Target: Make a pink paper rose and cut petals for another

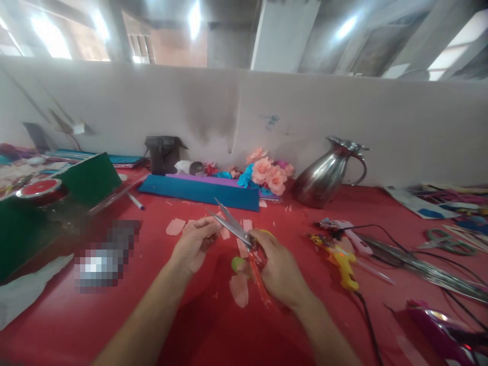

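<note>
My right hand (276,264) is closed around scissors with red-orange handles; the scissors' blades (234,226) are spread and point up and left. The thumb and fingertips of my left hand (196,241) pinch together at a small peach paper piece (224,232), just left of the blades. More cut paper lies about: a peach petal (176,226) beyond my left hand, and a rounded peach petal (239,291) below the scissors. A small lime-green round thing (238,263) shows between my hands, partly hidden.
Behind my hands lie a blue folded sheet (202,193) and peach paper flowers (267,173). A metal jug (324,175) stands by the wall. At right are a yellow glue gun (343,262) with its cord, wire stems (423,267) and green-handled scissors (450,241). A green board (91,178) is left.
</note>
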Action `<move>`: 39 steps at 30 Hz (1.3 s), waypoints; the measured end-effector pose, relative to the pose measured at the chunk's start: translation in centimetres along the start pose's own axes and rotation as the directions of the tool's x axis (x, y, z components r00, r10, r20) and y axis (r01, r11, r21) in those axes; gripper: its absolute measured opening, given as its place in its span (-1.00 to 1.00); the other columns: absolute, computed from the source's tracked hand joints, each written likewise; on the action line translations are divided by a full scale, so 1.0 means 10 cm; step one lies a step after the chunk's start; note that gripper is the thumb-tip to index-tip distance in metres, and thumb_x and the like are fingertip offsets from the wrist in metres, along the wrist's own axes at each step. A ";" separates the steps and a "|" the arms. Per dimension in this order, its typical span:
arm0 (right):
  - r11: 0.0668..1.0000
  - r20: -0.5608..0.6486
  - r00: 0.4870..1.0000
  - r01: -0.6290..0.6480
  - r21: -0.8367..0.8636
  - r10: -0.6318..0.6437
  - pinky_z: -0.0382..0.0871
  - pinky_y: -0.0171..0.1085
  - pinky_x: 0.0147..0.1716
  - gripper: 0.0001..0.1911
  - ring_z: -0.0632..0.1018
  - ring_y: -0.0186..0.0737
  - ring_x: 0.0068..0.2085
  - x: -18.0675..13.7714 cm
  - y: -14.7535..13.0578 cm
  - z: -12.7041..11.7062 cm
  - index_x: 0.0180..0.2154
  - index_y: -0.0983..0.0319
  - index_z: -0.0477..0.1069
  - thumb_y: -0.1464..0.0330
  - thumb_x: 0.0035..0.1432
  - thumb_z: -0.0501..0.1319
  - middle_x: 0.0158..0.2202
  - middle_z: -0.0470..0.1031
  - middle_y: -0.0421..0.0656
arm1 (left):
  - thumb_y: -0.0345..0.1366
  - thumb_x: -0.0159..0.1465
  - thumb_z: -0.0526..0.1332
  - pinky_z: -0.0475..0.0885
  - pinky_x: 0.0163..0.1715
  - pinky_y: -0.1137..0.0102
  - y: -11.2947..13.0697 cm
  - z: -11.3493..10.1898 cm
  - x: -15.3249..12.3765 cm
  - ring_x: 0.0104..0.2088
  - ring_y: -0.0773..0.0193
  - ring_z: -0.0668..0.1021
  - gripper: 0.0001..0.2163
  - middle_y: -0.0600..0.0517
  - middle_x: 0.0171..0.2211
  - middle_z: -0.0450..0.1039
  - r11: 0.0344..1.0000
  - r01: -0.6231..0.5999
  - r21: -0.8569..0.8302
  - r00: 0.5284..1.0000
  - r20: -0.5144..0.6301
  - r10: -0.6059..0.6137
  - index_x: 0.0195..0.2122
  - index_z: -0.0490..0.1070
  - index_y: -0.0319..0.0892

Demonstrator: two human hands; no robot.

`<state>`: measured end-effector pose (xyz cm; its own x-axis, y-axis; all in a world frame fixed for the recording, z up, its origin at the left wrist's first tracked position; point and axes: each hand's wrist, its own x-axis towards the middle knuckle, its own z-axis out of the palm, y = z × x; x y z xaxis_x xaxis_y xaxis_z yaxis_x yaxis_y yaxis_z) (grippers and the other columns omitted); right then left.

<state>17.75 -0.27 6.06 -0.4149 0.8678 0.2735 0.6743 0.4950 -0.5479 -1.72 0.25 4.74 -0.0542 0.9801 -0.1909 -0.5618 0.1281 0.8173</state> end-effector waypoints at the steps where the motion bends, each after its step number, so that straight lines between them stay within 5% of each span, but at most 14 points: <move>1: 1.000 -0.001 1.000 0.005 -0.005 -0.005 0.31 -0.23 -0.30 -0.66 0.48 -0.14 -0.24 0.00 -0.01 0.00 -0.15 0.15 0.31 0.30 -0.01 0.26 -0.24 0.44 -0.13 | -0.32 -0.09 0.41 0.24 -0.51 0.49 0.00 0.00 0.00 -0.55 0.43 0.41 -0.84 0.05 -0.59 0.43 1.000 -0.003 0.001 1.000 0.007 0.003 -0.56 0.45 -0.26; 8: 1.000 0.024 1.000 -0.009 -0.006 0.009 0.29 -0.24 -0.32 -0.79 0.48 -0.14 -0.24 0.00 -0.04 -0.01 -0.23 0.14 0.32 0.31 0.03 0.22 -0.26 0.46 -0.15 | -0.34 -0.07 0.40 0.24 -0.51 0.48 0.01 0.00 0.00 -0.55 0.42 0.42 -0.86 0.05 -0.59 0.44 1.000 -0.010 0.015 1.000 0.016 0.010 -0.53 0.49 -0.26; 13: 0.999 0.026 1.000 -0.010 0.043 0.009 0.32 -0.23 -0.30 -0.70 0.48 -0.14 -0.24 0.00 -0.02 0.02 -0.15 0.14 0.34 0.32 0.02 0.24 -0.23 0.47 -0.13 | -0.34 -0.08 0.41 0.26 -0.48 0.49 0.01 0.01 -0.01 -0.53 0.42 0.43 -0.85 0.04 -0.58 0.44 1.000 -0.013 -0.001 1.000 0.025 0.013 -0.53 0.48 -0.26; 23: 0.982 0.120 0.991 -0.085 0.169 0.065 0.27 -0.37 -0.45 -0.80 0.49 -0.32 -0.46 0.01 -0.03 -0.05 -0.26 0.14 0.32 0.47 0.01 0.11 -0.38 0.45 -0.25 | -0.35 -0.06 0.39 0.22 -0.50 0.49 0.02 0.03 -0.02 -0.57 0.45 0.36 -0.86 0.07 -0.60 0.41 1.000 0.002 0.007 0.999 0.040 -0.002 -0.57 0.43 -0.24; 34: 0.973 0.167 0.982 -0.120 0.196 0.087 0.34 -0.36 -0.41 -0.84 0.57 -0.24 -0.37 0.01 0.00 -0.17 -0.28 0.14 0.38 0.42 0.04 0.14 -0.36 0.56 -0.23 | -0.33 -0.05 0.37 0.22 -0.48 0.44 0.04 0.02 -0.01 -0.57 0.42 0.35 -0.82 0.07 -0.62 0.36 0.995 -0.010 0.101 1.000 0.029 0.007 -0.63 0.36 -0.23; 39: 0.898 0.100 0.977 -0.210 0.385 0.186 0.37 -0.32 -0.37 -0.77 0.54 -0.21 -0.35 0.02 0.08 -0.06 -0.21 0.15 0.37 0.34 0.02 0.24 -0.45 0.51 -0.26 | -0.35 -0.07 0.38 0.25 -0.46 0.48 0.00 0.04 0.00 -0.54 0.44 0.39 -0.84 0.09 -0.57 0.38 0.990 -0.024 0.139 1.000 0.020 0.021 -0.55 0.39 -0.23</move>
<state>18.54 0.36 6.15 -0.3416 0.9359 0.0862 0.4577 0.2457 -0.8545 -1.35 0.28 4.96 -0.0495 0.9855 -0.1624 -0.4400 0.1244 0.8893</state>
